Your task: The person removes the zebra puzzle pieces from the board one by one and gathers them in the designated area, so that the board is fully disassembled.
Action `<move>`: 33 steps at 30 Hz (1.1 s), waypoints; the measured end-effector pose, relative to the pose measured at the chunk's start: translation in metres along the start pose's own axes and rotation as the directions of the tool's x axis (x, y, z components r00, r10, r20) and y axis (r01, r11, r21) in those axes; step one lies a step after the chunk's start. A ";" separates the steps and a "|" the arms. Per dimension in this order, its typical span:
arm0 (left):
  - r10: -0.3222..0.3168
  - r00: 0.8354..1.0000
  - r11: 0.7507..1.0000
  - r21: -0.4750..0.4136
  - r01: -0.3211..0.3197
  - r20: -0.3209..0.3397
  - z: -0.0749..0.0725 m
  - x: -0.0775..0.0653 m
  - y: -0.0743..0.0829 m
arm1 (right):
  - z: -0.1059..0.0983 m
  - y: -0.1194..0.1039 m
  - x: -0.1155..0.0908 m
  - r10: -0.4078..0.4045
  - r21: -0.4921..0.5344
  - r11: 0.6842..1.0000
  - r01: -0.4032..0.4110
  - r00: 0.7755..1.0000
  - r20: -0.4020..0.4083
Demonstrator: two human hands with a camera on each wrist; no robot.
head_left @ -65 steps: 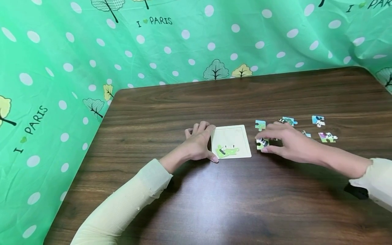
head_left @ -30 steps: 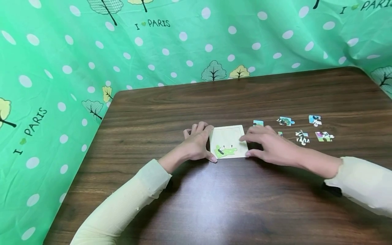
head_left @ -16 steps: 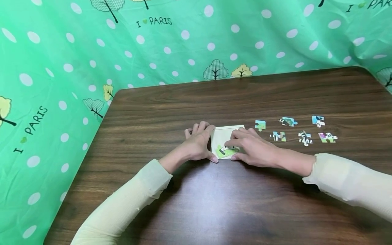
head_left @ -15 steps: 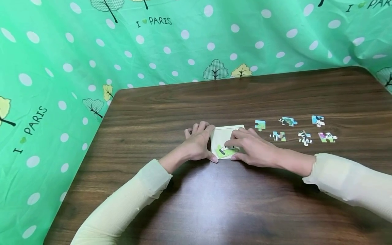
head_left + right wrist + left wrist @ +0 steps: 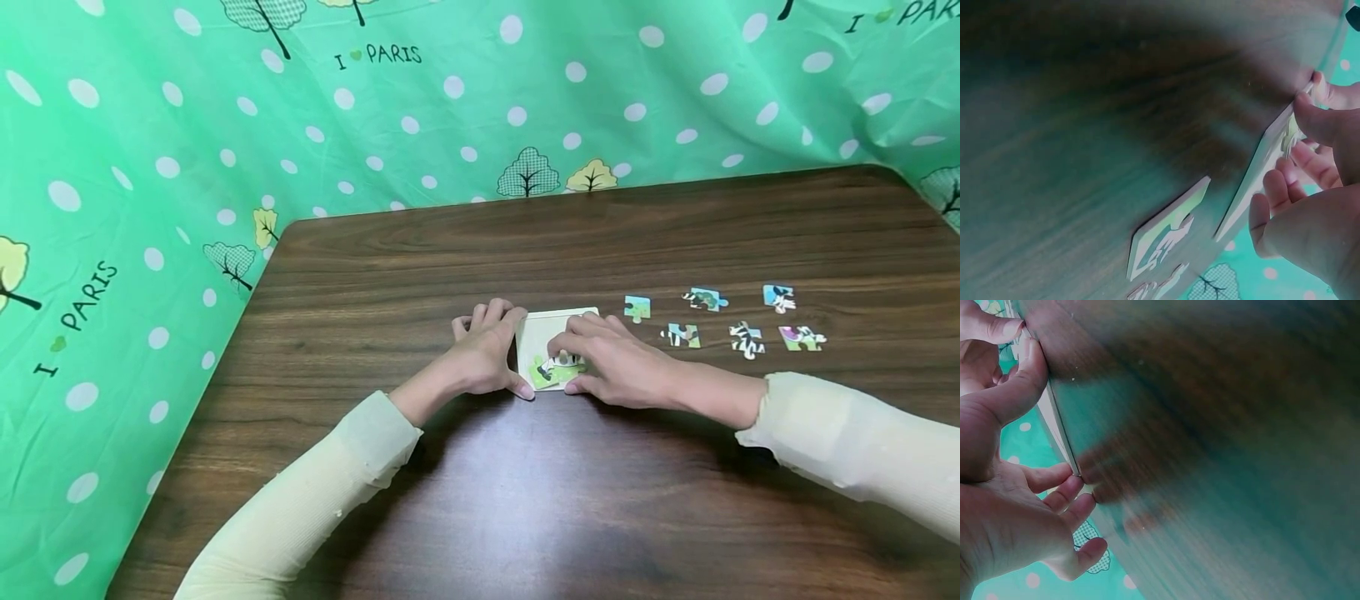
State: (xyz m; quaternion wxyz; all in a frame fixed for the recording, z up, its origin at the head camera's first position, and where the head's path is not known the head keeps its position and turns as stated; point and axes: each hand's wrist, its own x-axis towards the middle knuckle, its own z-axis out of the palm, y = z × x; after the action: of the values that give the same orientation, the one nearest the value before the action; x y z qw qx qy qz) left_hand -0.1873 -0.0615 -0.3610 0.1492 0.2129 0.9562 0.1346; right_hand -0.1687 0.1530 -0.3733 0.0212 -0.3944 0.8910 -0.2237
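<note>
A square pale puzzle tray [image 5: 534,332] lies on the table. My left hand [image 5: 480,354] holds it by the left side, thumb at the near corner and index finger at the far one. Green jigsaw pieces [image 5: 543,375] lie along the tray's near edge. Over them, my right hand [image 5: 626,362] pinches a jigsaw piece [image 5: 566,360] with black, white and green print; its fingers hide part of it. The right wrist view shows the right thumb [image 5: 1316,122] at the tray edge [image 5: 1241,200], fingertips close to the pieces.
Several loose jigsaw pieces lie right of the tray, among them a blue-green one [image 5: 637,308], a striped one [image 5: 747,340] and a purple-green one [image 5: 802,337]. The brown wooden table [image 5: 525,517] meets a green printed cloth [image 5: 450,108] behind and at the left.
My right hand has taken the black-and-white jigsaw piece from right of the tray and carried it left over the tray's near edge. It has barely shifted in the last half second. The left hand stays.
</note>
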 end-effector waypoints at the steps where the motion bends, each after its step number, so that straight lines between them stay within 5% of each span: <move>1: 0.000 1.000 1.000 -0.002 0.000 0.001 0.000 0.000 0.000 | 0.000 0.000 0.000 0.001 0.002 1.000 -0.001 1.000 0.006; 13: 0.006 1.000 1.000 0.002 -0.006 0.000 0.000 0.000 -0.001 | 0.000 0.000 0.002 -0.008 0.043 0.999 0.008 1.000 0.018; 33: -0.006 1.000 1.000 -0.002 0.006 0.007 -0.001 0.000 0.000 | -0.015 0.005 -0.002 -0.023 -0.035 0.999 0.025 0.998 0.055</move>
State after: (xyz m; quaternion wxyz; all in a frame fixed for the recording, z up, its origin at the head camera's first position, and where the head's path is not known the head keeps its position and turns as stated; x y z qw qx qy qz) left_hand -0.1875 -0.0615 -0.3597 0.1530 0.2101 0.9562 0.1345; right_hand -0.1736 0.1634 -0.3620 0.0356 -0.4112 0.8892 -0.1972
